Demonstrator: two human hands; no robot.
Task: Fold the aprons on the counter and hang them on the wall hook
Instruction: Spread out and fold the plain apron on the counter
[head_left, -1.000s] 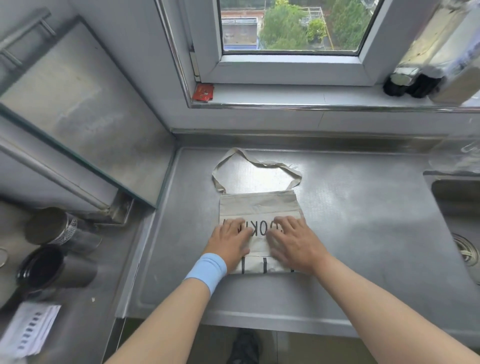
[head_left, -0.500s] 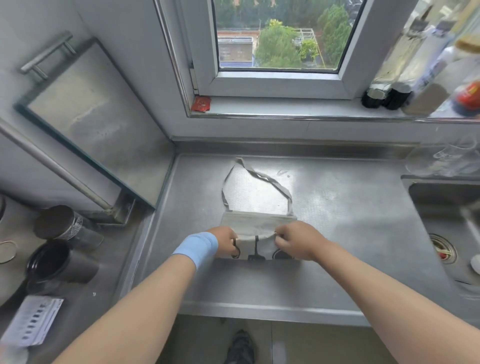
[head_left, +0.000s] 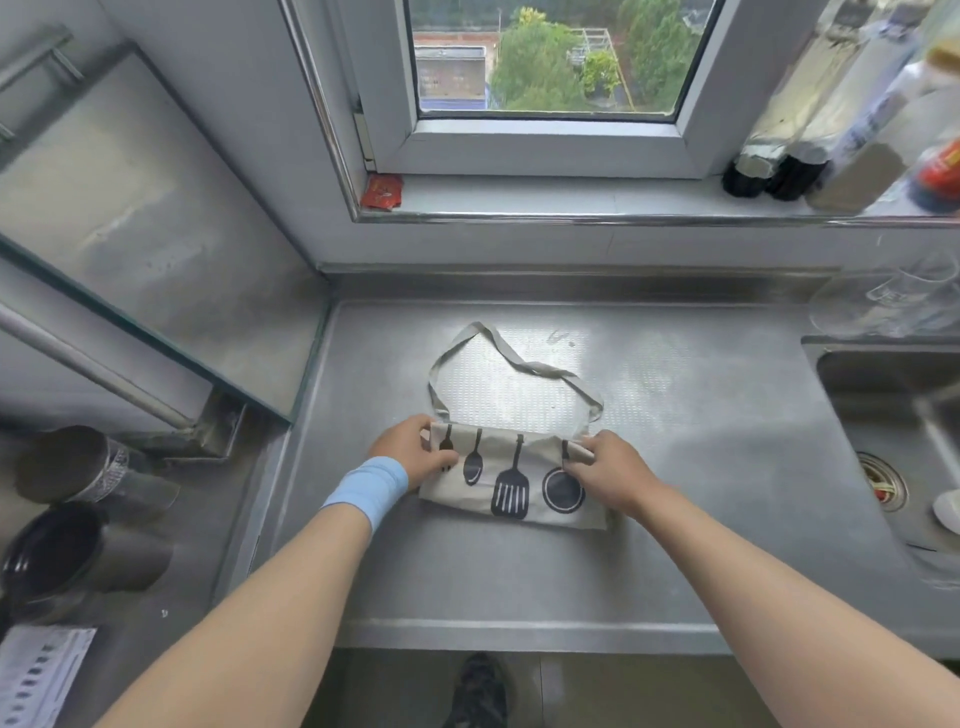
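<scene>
A beige apron (head_left: 514, 475) lies folded into a short band on the steel counter (head_left: 701, 441), its top face printed with black utensils. Its neck strap (head_left: 511, 358) loops out toward the window. My left hand (head_left: 413, 454), with a blue wristband, pinches the band's upper left corner. My right hand (head_left: 608, 470) pinches the upper right corner, thumb on top of the fold. No wall hook is in view.
A sink (head_left: 893, 452) opens at the right, with clear glassware (head_left: 893, 301) behind it. Bottles (head_left: 810, 145) crowd the window sill. A glass-topped unit (head_left: 130, 228) and two metal cups (head_left: 78, 509) stand to the left. The counter's front edge runs below my forearms.
Both hands lay flat on the lettered face, then gripped its near edge and folded it up toward the strap. The utensil print now faces up.
</scene>
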